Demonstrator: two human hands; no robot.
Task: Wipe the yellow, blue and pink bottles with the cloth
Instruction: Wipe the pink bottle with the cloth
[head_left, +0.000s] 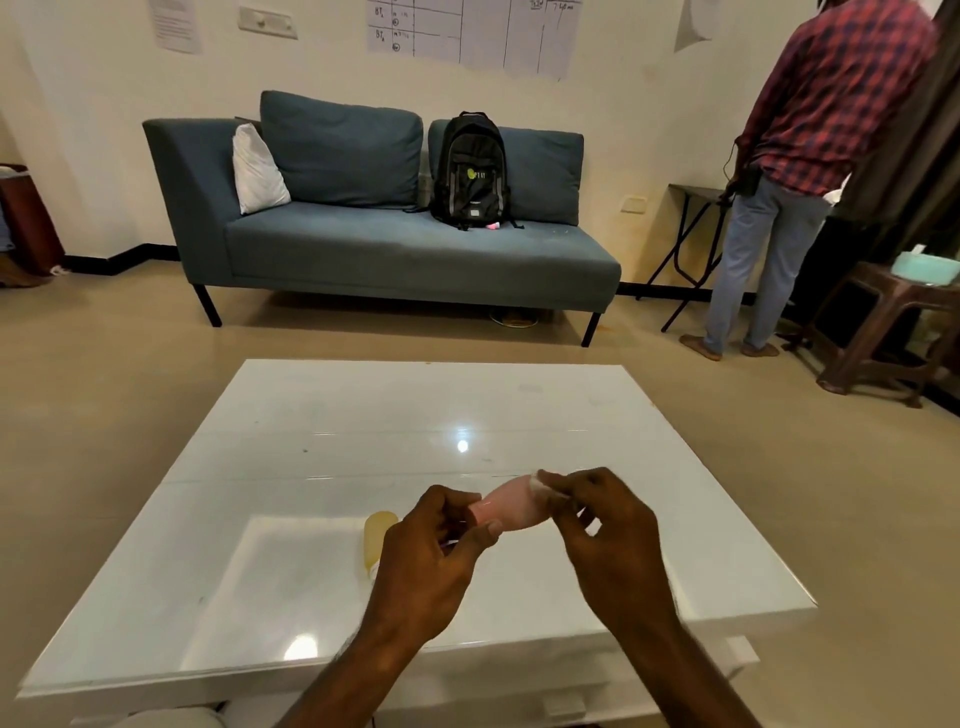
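Note:
I hold the pink bottle (511, 506) lying sideways in the air above the white table (311, 447). My left hand (436, 540) grips its left end. A small white cloth (540, 486) is pinched in my right hand (605, 525) and pressed against the bottle's right end. The yellow bottle (377, 538) lies on the table just left of my left hand, partly hidden behind it. No blue bottle is visible.
A blue sofa (384, 244) with a black backpack (470, 171) stands beyond the table. A person in a checked shirt (810, 156) stands at the far right beside a brown stool (883, 332) and a folding stand (691, 244).

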